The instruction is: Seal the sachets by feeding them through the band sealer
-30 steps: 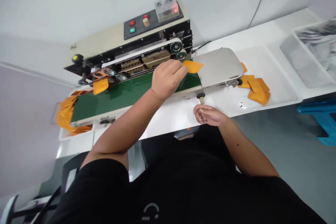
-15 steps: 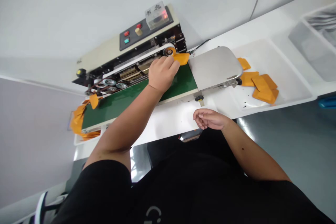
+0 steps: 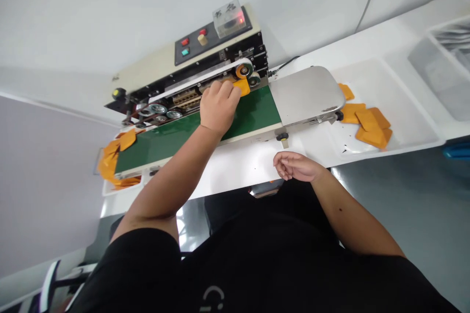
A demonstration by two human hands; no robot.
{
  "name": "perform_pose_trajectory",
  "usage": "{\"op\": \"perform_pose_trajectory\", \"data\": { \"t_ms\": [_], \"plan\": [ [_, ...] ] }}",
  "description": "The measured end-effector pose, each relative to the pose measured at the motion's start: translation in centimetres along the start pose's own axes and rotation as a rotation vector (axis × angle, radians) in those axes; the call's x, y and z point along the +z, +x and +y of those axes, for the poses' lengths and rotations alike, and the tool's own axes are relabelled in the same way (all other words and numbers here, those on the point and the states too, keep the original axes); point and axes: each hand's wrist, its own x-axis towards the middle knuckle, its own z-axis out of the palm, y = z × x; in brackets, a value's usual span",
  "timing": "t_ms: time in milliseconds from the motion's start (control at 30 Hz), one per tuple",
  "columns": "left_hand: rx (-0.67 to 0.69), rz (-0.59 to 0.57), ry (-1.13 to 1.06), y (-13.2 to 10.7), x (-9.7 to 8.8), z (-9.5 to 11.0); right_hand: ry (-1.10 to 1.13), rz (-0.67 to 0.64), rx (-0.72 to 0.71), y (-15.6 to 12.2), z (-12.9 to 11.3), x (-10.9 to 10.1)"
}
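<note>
My left hand (image 3: 219,107) is closed on an orange pouch (image 3: 242,86) at the rollers of a band sealing machine (image 3: 161,78). The pouch's right end sticks out past my fingers, and the rest is hidden behind the hand. Below it runs the machine's green conveyor belt (image 3: 253,112). My right hand (image 3: 296,166) hovers by the table's front edge, palm turned inward, fingers loosely bent and nothing in them. At the belt's left end, another orange pouch (image 3: 128,139) hangs by the rollers, above a heap of orange pouches (image 3: 109,159).
A metal plate (image 3: 306,93) extends the belt to the right. Beyond it, a white tray (image 3: 414,122) holds several orange pouches (image 3: 372,127). A clear bin (image 3: 436,66) with grey items stands far right. On the machine top are buttons and a clear box (image 3: 228,19).
My left hand has slid left along the rollers with the pouch. At the left end, the other pouch has moved toward the heap. The right hand stays nearly still; the view has shifted slightly.
</note>
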Motion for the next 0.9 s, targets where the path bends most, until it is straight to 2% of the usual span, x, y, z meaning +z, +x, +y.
{"op": "perform_pose_trajectory", "data": {
  "t_ms": [133, 200, 267, 367, 433, 533, 600, 633, 667, 767, 800, 867, 900],
  "plan": [
    [0.06, 0.058, 0.064, -4.5, -2.6, 1.2, -0.015, 0.025, 0.001, -0.2, 0.0, 0.0],
    [0.123, 0.085, -0.012, -7.7, -3.6, 2.8, -0.032, 0.034, -0.004, -0.2, 0.3, -0.1],
    [0.185, 0.065, -0.125, -11.1, -4.0, 4.8, -0.072, 0.048, -0.017, -0.1, 0.6, 0.0],
    [0.182, -0.005, -0.297, -15.8, -3.3, 7.7, -0.201, 0.056, -0.059, -0.5, 0.9, 0.8],
    [0.153, -0.039, -0.381, -18.4, -2.3, 9.0, -0.328, 0.01, -0.075, -1.6, 0.2, 1.7],
    [0.071, -0.05, -0.487, -21.3, -0.9, 9.9, -0.527, -0.113, -0.046, -5.5, -2.8, 2.7],
    [0.031, -0.044, -0.543, -22.4, -0.4, 10.1, -0.65, -0.11, -0.027, -9.4, -5.9, 3.0],
    [0.02, -0.034, -0.566, -22.8, -0.3, 10.1, -0.718, -0.04, -0.033, -11.3, -7.6, 3.0],
    [0.015, -0.022, -0.584, -23.0, -0.2, 10.1, -0.784, 0.1, -0.05, -13.2, -9.3, 2.8],
    [0.014, 0.011, -0.613, -23.1, -0.5, 10.1, -0.948, 0.808, -0.2, -16.7, -14.0, 1.2],
    [0.018, 0.014, -0.623, -23.1, -0.7, 10.2, -1.039, 1.008, -0.178, -17.1, -15.3, 0.3],
    [0.028, 0.013, -0.642, -23.0, -1.0, 10.3, -1.281, 1.23, 0.075, -16.5, -17.4, -1.7],
    [0.032, 0.01, -0.65, -23.0, -1.1, 10.3, -1.404, 1.275, 0.245, -15.8, -18.0, -2.7]
  ]
}}
